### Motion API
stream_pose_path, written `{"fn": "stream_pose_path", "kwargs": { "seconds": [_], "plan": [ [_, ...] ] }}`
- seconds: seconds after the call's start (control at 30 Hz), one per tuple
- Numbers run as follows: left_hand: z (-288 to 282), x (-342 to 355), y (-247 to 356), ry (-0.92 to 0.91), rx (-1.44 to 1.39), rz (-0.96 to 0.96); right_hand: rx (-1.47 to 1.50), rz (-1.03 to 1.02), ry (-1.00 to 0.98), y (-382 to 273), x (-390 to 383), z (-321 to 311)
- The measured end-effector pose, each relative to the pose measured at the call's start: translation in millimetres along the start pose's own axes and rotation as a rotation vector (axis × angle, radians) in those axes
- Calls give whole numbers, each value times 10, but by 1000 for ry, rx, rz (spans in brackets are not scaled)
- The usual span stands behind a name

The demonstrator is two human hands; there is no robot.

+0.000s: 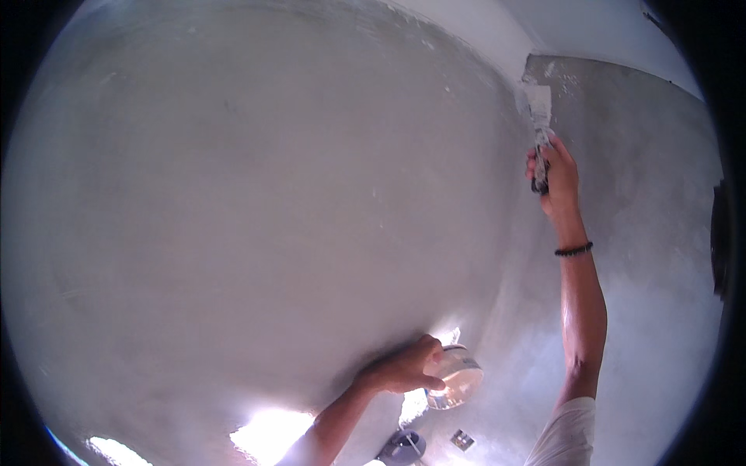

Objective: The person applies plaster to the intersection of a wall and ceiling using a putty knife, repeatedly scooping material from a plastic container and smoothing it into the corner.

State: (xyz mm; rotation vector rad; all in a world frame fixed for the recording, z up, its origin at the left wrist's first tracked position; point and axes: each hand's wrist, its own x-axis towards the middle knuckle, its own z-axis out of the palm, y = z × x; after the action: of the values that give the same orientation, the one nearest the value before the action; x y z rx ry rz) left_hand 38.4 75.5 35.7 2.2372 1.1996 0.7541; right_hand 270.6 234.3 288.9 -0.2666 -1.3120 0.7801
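Note:
High in the corner where two grey walls meet the ceiling, my right hand (562, 175) is closed around the handle of a putty knife (539, 105). Its pale-smeared blade points up and lies at the corner, close below the ceiling edge. Lower down, my left hand (410, 366) grips a round see-through tub (461, 382) by its side. The tub is tilted, and what it contains is hard to make out. A dark beaded bracelet (573, 249) circles my right wrist.
The broad grey wall (256, 202) fills the left side, with a white ceiling (590, 31) above. A small square wall box (461, 440) and a dark rounded object (402, 447) show low down. A black object (719, 241) stands out at the right edge.

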Motion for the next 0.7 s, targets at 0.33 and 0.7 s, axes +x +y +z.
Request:
{"fn": "stream_pose_path", "kwargs": {
  "seconds": [0.33,0.7],
  "plan": [
    [133,54,-86,-28,17,-3,359,108,124,93,463,138],
    [357,193,-419,-31,13,48,531,81,203,214,686,343]
  ]
}}
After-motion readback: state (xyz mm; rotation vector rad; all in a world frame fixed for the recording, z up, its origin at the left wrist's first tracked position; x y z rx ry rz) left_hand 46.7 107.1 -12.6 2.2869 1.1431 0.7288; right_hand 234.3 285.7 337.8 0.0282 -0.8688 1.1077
